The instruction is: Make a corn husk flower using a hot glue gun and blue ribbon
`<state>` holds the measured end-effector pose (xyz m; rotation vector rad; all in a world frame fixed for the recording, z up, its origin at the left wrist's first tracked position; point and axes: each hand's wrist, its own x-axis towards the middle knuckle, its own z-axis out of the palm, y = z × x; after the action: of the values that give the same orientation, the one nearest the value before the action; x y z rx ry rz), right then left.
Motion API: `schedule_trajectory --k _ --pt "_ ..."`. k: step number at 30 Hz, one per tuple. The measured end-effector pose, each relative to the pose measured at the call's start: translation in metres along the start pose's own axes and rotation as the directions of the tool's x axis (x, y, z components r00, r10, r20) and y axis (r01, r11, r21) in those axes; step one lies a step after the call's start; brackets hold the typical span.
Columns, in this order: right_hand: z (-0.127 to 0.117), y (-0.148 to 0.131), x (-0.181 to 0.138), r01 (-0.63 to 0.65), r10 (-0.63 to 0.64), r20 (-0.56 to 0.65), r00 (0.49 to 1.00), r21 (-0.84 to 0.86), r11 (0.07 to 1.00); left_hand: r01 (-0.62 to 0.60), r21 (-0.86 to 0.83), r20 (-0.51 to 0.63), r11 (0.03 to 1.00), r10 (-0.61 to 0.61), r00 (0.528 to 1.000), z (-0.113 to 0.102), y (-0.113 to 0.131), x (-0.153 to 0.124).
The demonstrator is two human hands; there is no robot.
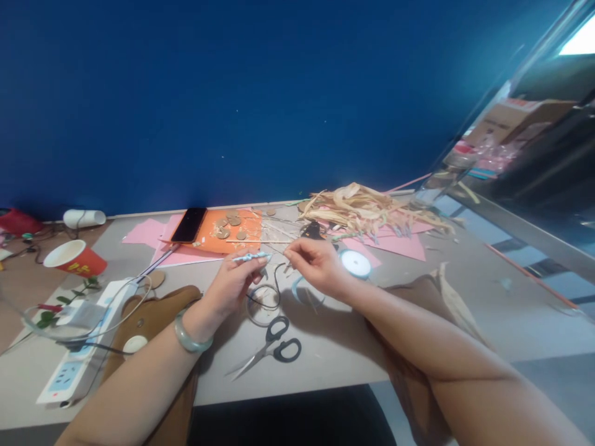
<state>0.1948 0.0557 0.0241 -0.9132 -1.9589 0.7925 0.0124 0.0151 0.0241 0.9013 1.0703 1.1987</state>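
Note:
Between the thumb and fingers of my left hand (235,282) is a small light-blue twisted piece (251,256), its tip pointing right. My right hand (313,263) is closed in a pinch just to the right of it; a thin strand seems to run at its fingertips, too fine to make out. Below the hands a pair of black-handled scissors (269,348) lies on the table, blades to the lower left. A coil of thin cord (264,305) rests between the hands. Beside my right wrist is a white and blue spool (356,263).
A pile of dried husks (362,210) lies on pink paper at the back. An orange sheet (209,224) holds a phone (189,225) and several cardboard discs. On the left stand a paper cup (77,259) and a power strip (69,375) with cables. A blue partition (223,99) rises behind.

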Motion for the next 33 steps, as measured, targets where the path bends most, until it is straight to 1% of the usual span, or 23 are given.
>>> schedule_trajectory --k 2,4,7,9,13,15,18,20,22,24,27,30,33 --pt "-0.004 0.002 0.002 -0.003 0.003 -0.011 1.0 -0.02 1.0 0.011 -0.116 0.0 0.993 -0.011 1.0 -0.001 -0.002 0.003" --pt "-0.008 0.002 0.004 -0.027 0.027 0.019 0.999 -0.007 1.0 0.006 -0.178 0.012 0.984 -0.004 1.0 -0.004 -0.005 0.007" --pt "-0.01 -0.001 0.005 -0.053 0.05 0.091 0.995 0.032 0.998 -0.04 -0.228 -0.025 0.973 0.035 0.999 -0.007 -0.009 0.013" --pt "-0.01 -0.003 0.005 -0.071 0.064 0.113 0.992 0.056 0.996 -0.075 -0.229 -0.056 0.97 0.064 0.996 -0.01 -0.009 0.016" --pt "-0.007 -0.001 0.005 -0.177 0.156 0.152 0.976 0.131 0.975 -0.113 -0.117 -0.068 0.987 0.106 0.992 -0.011 -0.006 0.015" --pt "-0.004 0.002 0.005 -0.241 0.203 0.209 0.957 0.181 0.953 -0.152 -0.038 -0.055 0.988 0.15 0.987 -0.01 -0.005 0.012" --pt "-0.001 0.002 0.004 -0.31 0.23 0.327 0.917 0.22 0.925 -0.183 0.084 0.001 0.979 0.184 0.983 -0.008 -0.005 0.008" --pt "0.001 0.0 0.003 -0.334 0.228 0.392 0.891 0.226 0.915 -0.175 0.145 0.049 0.974 0.169 0.984 -0.006 -0.007 0.007" --pt "0.002 -0.003 0.003 -0.349 0.227 0.43 0.874 0.23 0.909 -0.159 0.157 0.096 0.975 0.145 0.985 -0.005 -0.009 0.007" --pt "0.002 -0.005 0.002 -0.352 0.227 0.433 0.872 0.234 0.906 -0.152 0.137 0.106 0.979 0.138 0.985 -0.005 -0.011 0.008" --pt "0.001 -0.005 0.001 -0.327 0.22 0.39 0.894 0.232 0.916 -0.143 0.115 0.041 0.983 0.14 0.989 -0.007 -0.011 0.011" --pt "-0.001 -0.005 -0.001 -0.289 0.197 0.358 0.913 0.228 0.93 -0.129 0.127 -0.026 0.983 0.133 0.991 -0.009 -0.011 0.012" --pt "-0.002 -0.007 -0.003 -0.253 0.161 0.343 0.925 0.24 0.937 -0.116 0.128 -0.037 0.985 0.122 0.992 -0.01 -0.01 0.012"
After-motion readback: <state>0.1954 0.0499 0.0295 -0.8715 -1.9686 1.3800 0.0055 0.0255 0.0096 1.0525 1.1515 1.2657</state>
